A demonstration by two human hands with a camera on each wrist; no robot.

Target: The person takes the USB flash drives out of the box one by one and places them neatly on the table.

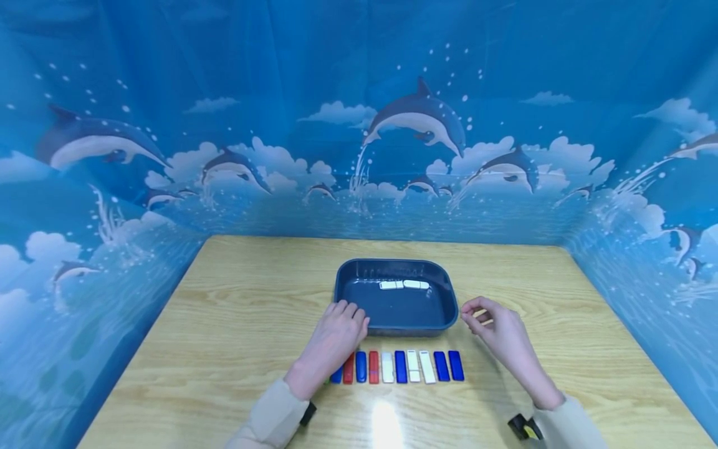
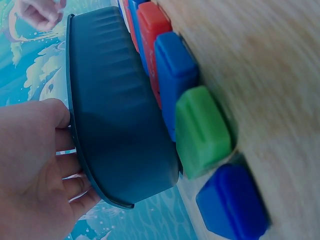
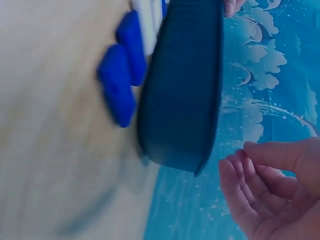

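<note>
On the wooden table stands a dark blue plastic basin (image 1: 396, 317), with two white sticks (image 1: 416, 284) like USB flash drives lying inside it. My left hand (image 1: 339, 329) grips the rim at the basin's front left, its fingers reaching over the edge in the left wrist view. Beside the basin's right end my right hand (image 1: 501, 328) hovers with bent fingers; its thumb is near the fingertips and nothing shows between them. A row of small red, blue and white sticks (image 1: 401, 366) lies in front of the basin, partly covered at its left by my left forearm.
The left wrist view shows a green stick (image 2: 202, 132) and a dark blue stick (image 2: 232, 202) at the row's left end. A blue dolphin-print curtain (image 1: 359, 212) borders the table at the back and both sides.
</note>
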